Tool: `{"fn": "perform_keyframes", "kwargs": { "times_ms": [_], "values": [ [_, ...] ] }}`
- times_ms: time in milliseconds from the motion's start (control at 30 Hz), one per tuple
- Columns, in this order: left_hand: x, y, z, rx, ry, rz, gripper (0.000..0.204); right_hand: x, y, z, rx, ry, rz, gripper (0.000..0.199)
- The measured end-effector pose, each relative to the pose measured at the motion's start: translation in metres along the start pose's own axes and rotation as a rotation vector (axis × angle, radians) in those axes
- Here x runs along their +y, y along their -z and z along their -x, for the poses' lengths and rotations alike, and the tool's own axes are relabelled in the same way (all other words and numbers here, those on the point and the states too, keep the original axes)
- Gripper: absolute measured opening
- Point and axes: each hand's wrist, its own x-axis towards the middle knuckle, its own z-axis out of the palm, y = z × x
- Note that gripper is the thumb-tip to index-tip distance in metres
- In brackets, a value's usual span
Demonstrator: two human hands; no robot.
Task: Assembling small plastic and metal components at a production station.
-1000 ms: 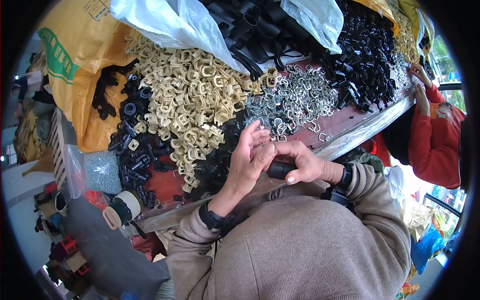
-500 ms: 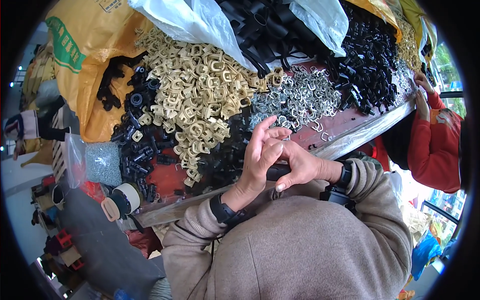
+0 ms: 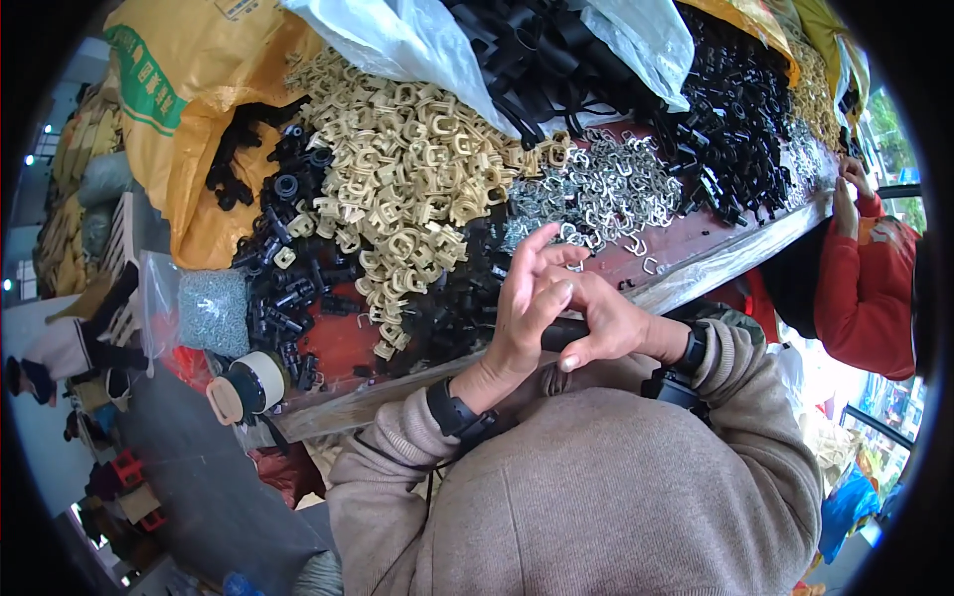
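Observation:
My hands meet over the near edge of the table, fingertips close together. In my right hand (image 3: 614, 316), a dark tubular plastic part (image 3: 563, 335) shows between the thumb and the curled fingers. My left hand (image 3: 522, 316) is closed against its other end, thumb bent in toward the right fingers; whatever the left fingers pinch is hidden. Just beyond my hands spreads a heap of bent metal clips (image 3: 606, 189). Left of it rises a large pile of cream plastic clips (image 3: 407, 179). Black plastic fittings (image 3: 283, 308) lie at the left.
Behind the piles stand an orange woven sack (image 3: 189, 129) and a white bag (image 3: 407, 50) with black tubes (image 3: 537, 50). A cream-and-dark cylinder (image 3: 253, 385) and a bag of small grey pieces (image 3: 213, 313) sit left. A co-worker in red (image 3: 870, 288) stands right.
The view has shifted slightly, so the piles sit a little farther right. My hands keep nearly the same hold, with the fingers moving slightly around the dark part.

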Motion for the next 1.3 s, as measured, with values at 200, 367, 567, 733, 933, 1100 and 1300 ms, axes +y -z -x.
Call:
{"fn": "perform_keyframes", "kwargs": {
  "times_ms": [200,367,567,733,933,1100,1300],
  "values": [
    [0.039,0.018,0.012,-0.026,-0.199,-0.302,0.035,-0.022,0.033,0.03,0.073,-0.079,0.137,0.061],
    [0.073,0.109,0.053,0.498,-0.243,-1.345,0.021,-0.044,0.072,0.118,0.331,-0.166,0.114,0.059],
    [0.076,0.15,0.078,0.376,-0.242,-1.945,0.026,-0.012,0.088,0.257,0.652,-0.608,0.278,0.048],
    [0.081,0.154,0.075,0.405,-0.08,-1.792,0.024,0.01,0.077,0.28,0.678,-0.719,1.118,0.022],
    [0.076,0.146,0.086,0.554,0.01,-0.937,0.021,-0.034,0.048,0.133,0.517,-0.296,1.033,0.008],
    [0.062,0.091,0.073,0.261,0.041,0.015,0.032,-0.006,0.049,0.059,0.365,-0.239,1.173,0.013],
    [0.04,0.072,0.049,0.06,0.338,0.298,0.043,0.011,0.05,0.039,0.326,-0.334,1.331,0.015]
  ]
}}
